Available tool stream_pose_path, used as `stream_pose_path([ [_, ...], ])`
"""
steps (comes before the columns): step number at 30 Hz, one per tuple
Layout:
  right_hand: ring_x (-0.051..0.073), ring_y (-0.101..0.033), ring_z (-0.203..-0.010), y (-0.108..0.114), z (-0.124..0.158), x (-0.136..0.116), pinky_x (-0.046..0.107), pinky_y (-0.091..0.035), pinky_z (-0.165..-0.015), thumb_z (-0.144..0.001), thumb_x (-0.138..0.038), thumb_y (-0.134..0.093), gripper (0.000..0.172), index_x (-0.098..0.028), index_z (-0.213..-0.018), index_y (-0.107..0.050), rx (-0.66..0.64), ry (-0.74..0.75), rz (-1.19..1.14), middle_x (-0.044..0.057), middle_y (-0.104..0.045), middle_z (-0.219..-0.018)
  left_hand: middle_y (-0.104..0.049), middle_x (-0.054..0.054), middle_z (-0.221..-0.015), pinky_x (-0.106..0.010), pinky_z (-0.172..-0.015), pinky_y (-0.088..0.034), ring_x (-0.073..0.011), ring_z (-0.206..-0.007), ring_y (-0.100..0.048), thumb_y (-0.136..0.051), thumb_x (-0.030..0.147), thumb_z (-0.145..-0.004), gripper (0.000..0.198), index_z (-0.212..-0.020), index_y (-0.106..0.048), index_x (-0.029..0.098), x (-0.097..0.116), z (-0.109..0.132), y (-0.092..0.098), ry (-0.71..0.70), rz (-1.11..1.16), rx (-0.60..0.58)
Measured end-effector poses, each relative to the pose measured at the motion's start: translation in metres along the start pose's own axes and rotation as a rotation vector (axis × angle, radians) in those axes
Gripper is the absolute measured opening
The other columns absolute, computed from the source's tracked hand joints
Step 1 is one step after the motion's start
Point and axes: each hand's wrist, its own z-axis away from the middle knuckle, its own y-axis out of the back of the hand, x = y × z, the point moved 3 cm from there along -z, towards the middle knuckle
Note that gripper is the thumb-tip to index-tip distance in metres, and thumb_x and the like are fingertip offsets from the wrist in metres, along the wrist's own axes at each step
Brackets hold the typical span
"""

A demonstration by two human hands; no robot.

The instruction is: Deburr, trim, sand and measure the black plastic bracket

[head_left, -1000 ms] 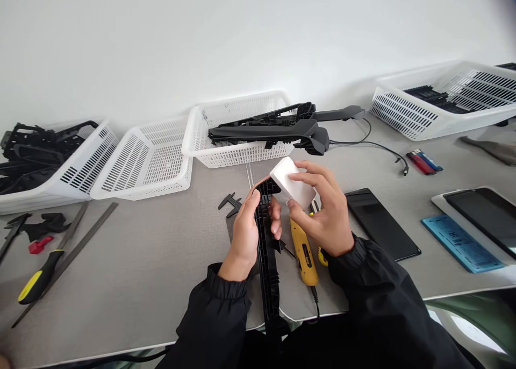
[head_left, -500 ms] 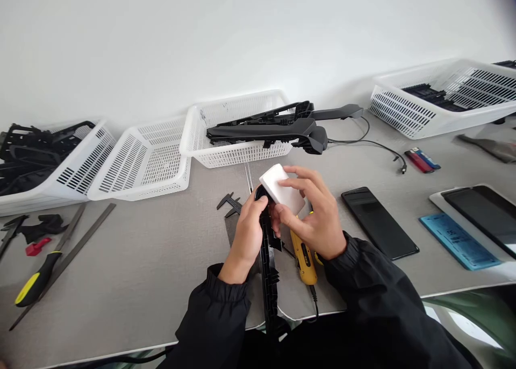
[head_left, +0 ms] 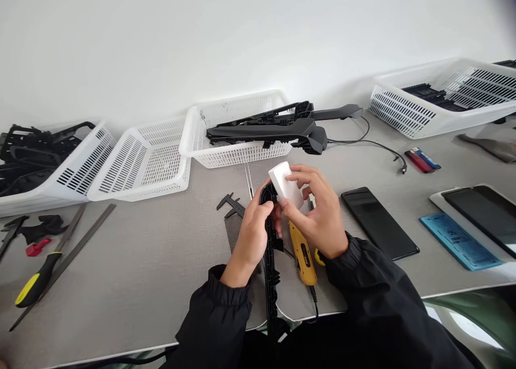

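My left hand (head_left: pixel 255 229) is closed around the upper end of a long black plastic trim part (head_left: pixel 271 275), which runs down toward my lap. Between the fingers and thumb of my right hand (head_left: pixel 316 210) is a white sponge block (head_left: pixel 285 185), held at the top end of the trim part. Whether the block presses on the plastic I cannot tell. Just below my right hand lies a yellow corded power tool (head_left: pixel 303 256). A black caliper (head_left: pixel 231 205) rests beyond my left hand, partly hidden by it.
Behind my hands, long black parts (head_left: pixel 266 132) lie across a white basket (head_left: pixel 237 156). More white baskets (head_left: pixel 139 189) line the wall. A black phone (head_left: pixel 379 222) is at right, with lighters (head_left: pixel 422 160) beyond it. Files (head_left: pixel 76 245) lie at left.
Both hands and the top of the trim part have shifted slightly right. The white block has moved right with my right hand and stands a little more upright.
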Motion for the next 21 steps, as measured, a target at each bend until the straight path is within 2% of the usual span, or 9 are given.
stream_pose_path([
  [4, 0.033, -0.068, -0.121, -0.003, 0.001, -0.005, 0.049, -0.06, -0.091, -0.085, -0.019, -0.071, 0.036, -0.027, -0.119, -0.063, -0.075, 0.07, -0.028, 0.013, -0.069, -0.138, -0.062, 0.001, -0.073, -0.032, -0.062, -0.056, -0.0192, -0.063, -0.06, -0.059, 0.04, -0.1, 0.035, -0.126, -0.074, 0.022, -0.001, -0.001, 0.003, -0.026, 0.008, 0.069],
  [7, 0.034, -0.067, -0.12, -0.004, 0.001, -0.007, 0.052, -0.057, -0.097, -0.082, -0.016, -0.068, 0.037, -0.028, -0.117, -0.061, -0.123, 0.1, -0.009, 0.012, -0.069, -0.136, -0.07, -0.002, -0.083, -0.031, -0.07, -0.058, -0.0207, -0.075, -0.066, -0.054, 0.039, -0.104, 0.038, -0.13, -0.075, 0.022, 0.0, -0.002, 0.007, -0.06, 0.016, 0.128],
  [10, 0.034, -0.067, -0.118, -0.006, 0.003, -0.01, 0.053, -0.056, -0.1, -0.081, -0.015, -0.067, 0.038, -0.028, -0.116, -0.06, -0.194, 0.15, -0.016, 0.012, -0.07, -0.134, -0.078, -0.005, -0.118, -0.031, -0.089, -0.059, -0.0232, -0.11, -0.072, -0.049, 0.04, -0.108, 0.042, -0.138, -0.073, 0.024, 0.002, -0.002, 0.011, -0.101, 0.046, 0.224],
  [12, 0.033, -0.068, -0.12, -0.008, 0.005, -0.012, 0.052, -0.056, -0.1, -0.083, -0.016, -0.068, 0.037, -0.028, -0.117, -0.06, -0.238, 0.172, -0.043, 0.012, -0.068, -0.135, -0.074, -0.004, -0.139, -0.031, -0.106, -0.054, -0.0236, -0.133, -0.065, -0.048, 0.04, -0.11, 0.042, -0.139, -0.074, 0.024, 0.002, -0.003, 0.014, -0.128, 0.073, 0.287],
  [14, 0.032, -0.068, -0.121, -0.011, 0.006, -0.014, 0.049, -0.058, -0.099, -0.084, -0.018, -0.069, 0.037, -0.027, -0.118, -0.06, -0.256, 0.164, -0.065, 0.012, -0.067, -0.136, -0.071, -0.003, -0.148, -0.032, -0.118, -0.046, -0.0237, -0.145, -0.058, -0.048, 0.039, -0.11, 0.041, -0.136, -0.076, 0.024, 0.001, -0.003, 0.015, -0.149, 0.088, 0.312],
  [16, 0.031, -0.069, -0.118, -0.012, 0.007, -0.014, 0.047, -0.059, -0.098, -0.084, -0.017, -0.069, 0.036, -0.027, -0.118, -0.059, -0.255, 0.128, -0.069, 0.012, -0.067, -0.132, -0.07, -0.003, -0.15, -0.034, -0.123, -0.043, -0.0241, -0.15, -0.055, -0.048, 0.04, -0.11, 0.041, -0.136, -0.076, 0.025, 0.0, -0.004, 0.015, -0.151, 0.102, 0.299],
  [21, 0.03, -0.068, -0.114, -0.013, 0.007, -0.014, 0.045, -0.059, -0.096, -0.083, -0.018, -0.069, 0.037, -0.027, -0.117, -0.058, -0.267, 0.108, -0.104, 0.011, -0.068, -0.127, -0.069, -0.003, -0.153, -0.034, -0.121, -0.046, -0.0238, -0.152, -0.053, -0.049, 0.043, -0.11, 0.04, -0.135, -0.076, 0.028, 0.002, -0.004, 0.015, -0.169, 0.109, 0.31],
])
